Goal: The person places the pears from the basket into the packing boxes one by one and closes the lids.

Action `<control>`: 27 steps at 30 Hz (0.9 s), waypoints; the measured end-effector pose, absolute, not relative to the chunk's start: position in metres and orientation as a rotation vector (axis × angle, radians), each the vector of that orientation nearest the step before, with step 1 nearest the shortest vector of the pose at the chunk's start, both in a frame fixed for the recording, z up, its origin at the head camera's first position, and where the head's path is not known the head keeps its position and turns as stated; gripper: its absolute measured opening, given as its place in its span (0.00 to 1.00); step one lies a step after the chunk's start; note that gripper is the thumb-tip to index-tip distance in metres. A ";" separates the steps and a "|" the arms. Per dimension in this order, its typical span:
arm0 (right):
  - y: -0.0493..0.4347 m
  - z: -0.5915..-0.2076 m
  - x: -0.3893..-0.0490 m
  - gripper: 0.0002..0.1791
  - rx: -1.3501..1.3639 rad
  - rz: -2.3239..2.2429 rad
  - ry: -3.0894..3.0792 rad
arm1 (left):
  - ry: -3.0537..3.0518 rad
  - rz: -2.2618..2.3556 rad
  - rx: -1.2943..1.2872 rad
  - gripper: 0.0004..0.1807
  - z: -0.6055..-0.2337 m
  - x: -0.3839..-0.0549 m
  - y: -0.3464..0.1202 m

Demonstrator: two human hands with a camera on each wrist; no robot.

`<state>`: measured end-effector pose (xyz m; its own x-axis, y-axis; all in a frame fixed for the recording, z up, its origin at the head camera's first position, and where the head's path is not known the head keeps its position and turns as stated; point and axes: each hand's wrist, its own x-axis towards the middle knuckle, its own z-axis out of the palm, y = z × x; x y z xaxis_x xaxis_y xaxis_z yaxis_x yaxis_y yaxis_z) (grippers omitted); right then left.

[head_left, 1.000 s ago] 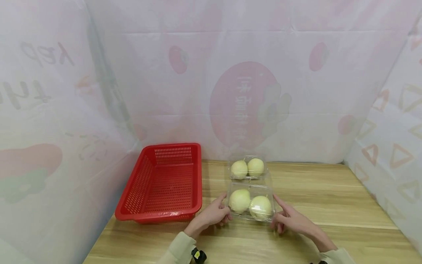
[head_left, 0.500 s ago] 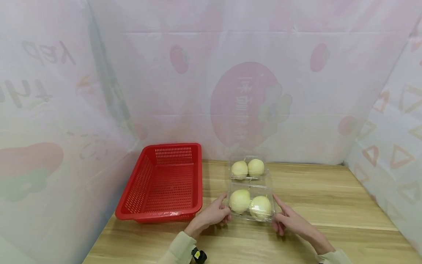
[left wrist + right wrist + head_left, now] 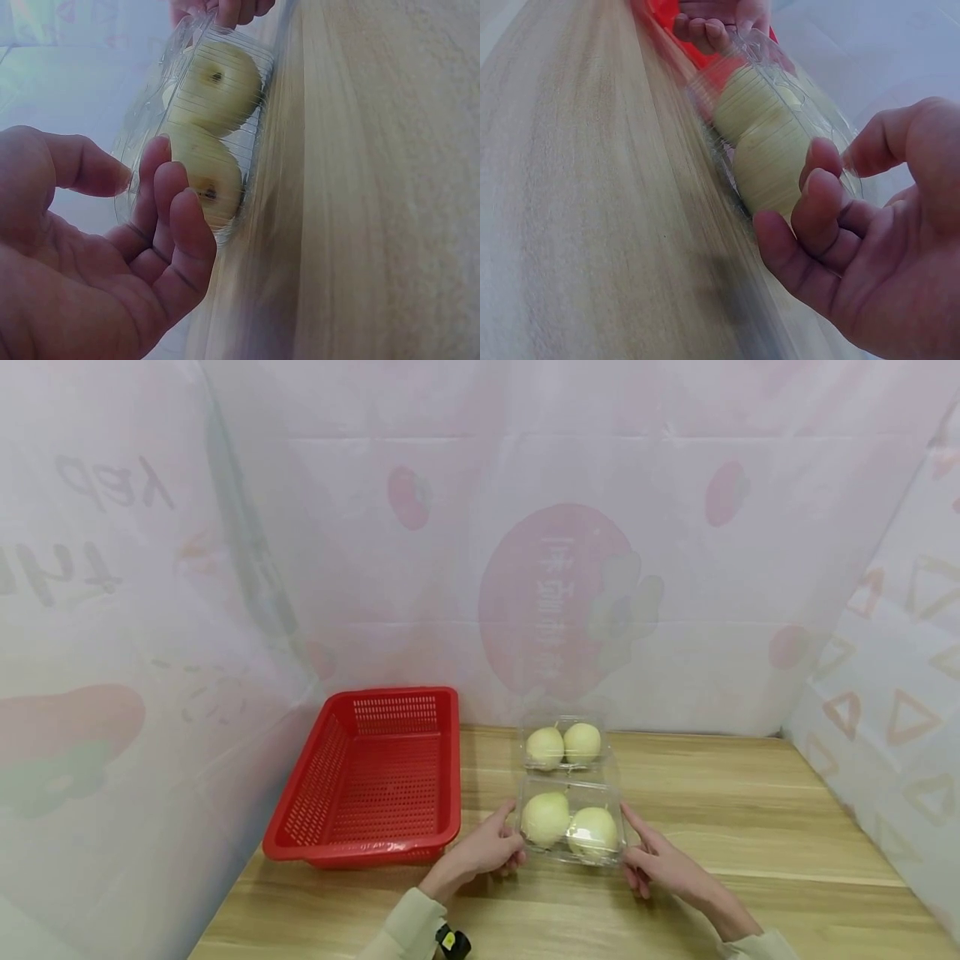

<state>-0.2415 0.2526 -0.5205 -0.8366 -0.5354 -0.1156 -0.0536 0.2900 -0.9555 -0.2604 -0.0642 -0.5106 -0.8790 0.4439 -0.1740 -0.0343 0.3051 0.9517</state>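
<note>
In the head view, a clear plastic fruit box (image 3: pixel 568 789) with two pale yellow-green pears (image 3: pixel 546 818) in it rests on the table. My left hand (image 3: pixel 486 845) is at its left side. Thumb and forefinger pinch the box's rim there, as the left wrist view shows, while the other fingers are bent near the wall. On the opposite side my right hand (image 3: pixel 660 862) pinches the rim in the same way, seen in the right wrist view. Both pears (image 3: pixel 219 86) show through the ribbed plastic. Behind it sits another clear box (image 3: pixel 564 720) with two similar pears.
A red plastic basket (image 3: pixel 450 777) with slotted walls stands left of the boxes, near my left hand. Printed curtains (image 3: pixel 420 577) enclose the back and sides of the wooden table (image 3: pixel 720 793). Bare wood lies to the right of the boxes.
The lower fingers of my right hand have shifted slightly to the right. The boxes, the basket and my left hand look the same.
</note>
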 end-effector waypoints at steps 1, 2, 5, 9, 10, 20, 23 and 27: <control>0.253 -0.521 -0.241 0.47 -0.530 -1.564 2.150 | 2.172 1.600 0.361 0.45 -0.511 -0.260 -0.064; 0.253 -0.521 -0.241 0.47 -0.534 -1.560 2.152 | 2.171 1.599 0.357 0.45 -0.511 -0.260 -0.064; 0.253 -0.522 -0.241 0.47 -0.545 -1.553 2.156 | 2.173 1.597 0.348 0.45 -0.512 -0.260 -0.064; 0.252 -0.522 -0.241 0.47 -0.549 -1.550 2.166 | 2.178 1.593 0.345 0.45 -0.513 -0.260 -0.064; 0.252 -0.523 -0.241 0.47 -0.548 -1.551 2.167 | 2.178 1.594 0.344 0.45 -0.513 -0.260 -0.064; 0.252 -0.524 -0.241 0.46 -0.546 -1.568 2.167 | 2.188 1.596 0.357 0.45 -0.512 -0.259 -0.063; 0.253 -0.523 -0.241 0.46 -0.545 -1.577 2.163 | 2.198 1.589 0.361 0.45 -0.511 -0.259 -0.063; 0.253 -0.523 -0.240 0.46 -0.552 -1.585 2.163 | 2.211 1.581 0.364 0.44 -0.511 -0.259 -0.063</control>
